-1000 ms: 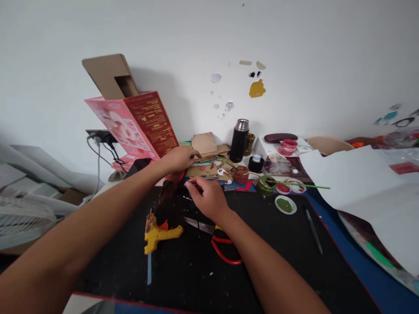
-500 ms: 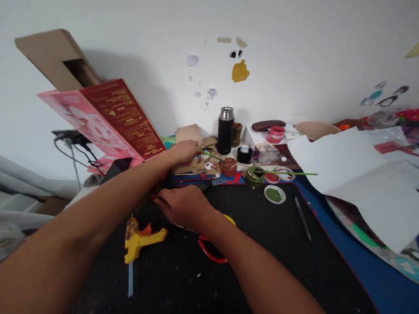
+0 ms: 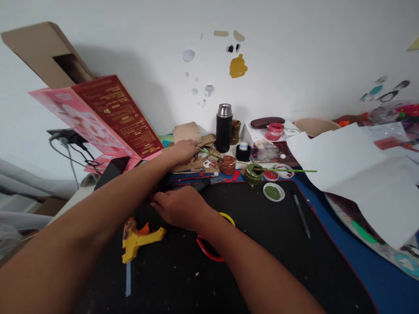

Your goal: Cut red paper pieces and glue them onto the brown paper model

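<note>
- The person's left hand (image 3: 186, 151) was over the cardboard scraps (image 3: 197, 163), fingers bent — whether they held anything was hidden.
- The scraps lay behind the black mat (image 3: 262, 244), beside the brown paint jar (image 3: 228, 165).
- The right hand (image 3: 181, 207) was above the mat — thumb and fingertips close together, any grip unclear.
- Scissors (image 3: 205, 250) lay partly under the right forearm.

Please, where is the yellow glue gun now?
In the head view, the yellow glue gun lies on the black mat, left of centre, with the right hand beyond it and the scissors to its right.
</note>
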The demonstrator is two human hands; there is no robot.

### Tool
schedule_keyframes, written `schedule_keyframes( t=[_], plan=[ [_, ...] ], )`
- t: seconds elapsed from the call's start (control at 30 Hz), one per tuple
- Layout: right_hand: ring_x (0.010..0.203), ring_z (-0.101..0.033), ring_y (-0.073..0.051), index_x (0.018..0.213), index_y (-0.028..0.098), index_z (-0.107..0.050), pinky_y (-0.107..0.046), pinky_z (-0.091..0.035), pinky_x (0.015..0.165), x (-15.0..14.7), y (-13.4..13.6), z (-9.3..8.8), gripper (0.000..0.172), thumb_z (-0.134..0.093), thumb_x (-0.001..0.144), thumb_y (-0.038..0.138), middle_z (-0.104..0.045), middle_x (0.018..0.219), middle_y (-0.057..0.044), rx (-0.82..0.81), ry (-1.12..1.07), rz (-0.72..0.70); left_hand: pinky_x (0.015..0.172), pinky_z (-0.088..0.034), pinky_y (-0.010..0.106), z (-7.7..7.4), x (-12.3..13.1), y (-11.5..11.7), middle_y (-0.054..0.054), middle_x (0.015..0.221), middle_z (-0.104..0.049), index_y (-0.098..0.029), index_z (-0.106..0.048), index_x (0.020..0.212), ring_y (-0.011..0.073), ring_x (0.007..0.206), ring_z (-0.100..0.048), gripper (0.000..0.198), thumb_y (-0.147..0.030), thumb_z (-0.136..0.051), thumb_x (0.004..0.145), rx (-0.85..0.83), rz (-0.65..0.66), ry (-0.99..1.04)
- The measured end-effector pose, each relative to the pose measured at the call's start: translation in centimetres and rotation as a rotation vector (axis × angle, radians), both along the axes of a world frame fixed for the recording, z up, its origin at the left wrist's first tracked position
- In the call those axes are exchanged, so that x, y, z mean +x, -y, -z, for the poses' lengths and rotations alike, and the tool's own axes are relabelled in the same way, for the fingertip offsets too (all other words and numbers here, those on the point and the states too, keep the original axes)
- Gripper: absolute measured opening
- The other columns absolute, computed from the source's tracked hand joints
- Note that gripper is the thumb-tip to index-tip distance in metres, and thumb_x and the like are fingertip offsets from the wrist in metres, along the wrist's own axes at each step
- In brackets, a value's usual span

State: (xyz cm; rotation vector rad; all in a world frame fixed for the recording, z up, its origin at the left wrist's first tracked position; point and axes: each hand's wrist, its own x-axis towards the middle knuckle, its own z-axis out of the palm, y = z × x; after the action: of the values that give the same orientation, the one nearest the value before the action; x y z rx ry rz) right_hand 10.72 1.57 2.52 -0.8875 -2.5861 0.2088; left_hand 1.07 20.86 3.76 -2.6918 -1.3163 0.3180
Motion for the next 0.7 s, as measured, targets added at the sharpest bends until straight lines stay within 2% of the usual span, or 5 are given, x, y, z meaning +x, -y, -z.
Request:
schedule_keyframes(
  t=[0.13,0.27,0.47,0.57,0.7],
  plan=[
    [0.083,-0.079,-0.026,0.11,0.016,-0.07,-0.03,-0.042,0.06,0.2,-0.2,0.0,0.032,-0.046,0.114,0.037,-0.083,0.098,-0.011,-0.026,-0.03,0.022,0.097,-0.047,0.038,-0.6,-0.7,0.5,0.017,0.123,-0.068,-0.019,-0.075,0.121,0.0333,0.119,-0.063,0.032,-0.024,-0.06,0.093,0.029,0.006,0.044],
    [0.086,-0.078,-0.023,0.112,0.02,-0.072,-0.03,-0.04,0.063,0.4,-0.8,0.4,0.031,-0.049,0.113,0.041,-0.084,0.101,-0.008,-0.083,-0.119,0.066,0.093,-0.047,0.035,-1.8,-2.7,1.7,0.015,0.117,-0.07,-0.018,-0.075,0.114,0.0307,0.115,-0.064,0.029,-0.029,-0.055,0.096,0.068,-0.018,0.093],
    [0.091,-0.077,-0.024,0.113,0.021,-0.076,-0.03,-0.04,0.07,0.7,-1.1,0.7,0.026,-0.058,0.109,0.039,-0.084,0.102,-0.008,-0.221,-0.237,0.137,0.077,-0.048,0.034,-3.6,-7.0,4.3,0.009,0.099,-0.077,-0.021,-0.074,0.104,0.0277,0.092,-0.071,0.027,-0.038,-0.057,0.092,0.061,-0.241,0.289],
    [0.089,-0.076,-0.024,0.111,0.021,-0.078,-0.03,-0.042,0.072,0.6,-1.2,0.7,0.023,-0.062,0.107,0.037,-0.084,0.099,-0.008,-0.305,-0.338,0.183,0.075,-0.05,0.033,-4.5,-7.9,6.3,0.006,0.093,-0.078,-0.02,-0.072,0.1,0.025,0.085,-0.071,0.026,-0.04,-0.06,0.088,-0.009,-0.314,0.446],
    [0.085,-0.074,-0.02,0.104,0.02,-0.078,-0.028,-0.044,0.074,0.8,-2.2,1.3,0.018,-0.065,0.104,0.033,-0.082,0.092,-0.005,-0.434,-0.616,0.268,0.071,-0.052,0.03,-5.5,-7.6,9.4,0.002,0.084,-0.076,-0.021,-0.071,0.096,0.0214,0.077,-0.069,0.033,-0.051,-0.064,0.085,-0.193,-0.362,0.681]
  ],
)
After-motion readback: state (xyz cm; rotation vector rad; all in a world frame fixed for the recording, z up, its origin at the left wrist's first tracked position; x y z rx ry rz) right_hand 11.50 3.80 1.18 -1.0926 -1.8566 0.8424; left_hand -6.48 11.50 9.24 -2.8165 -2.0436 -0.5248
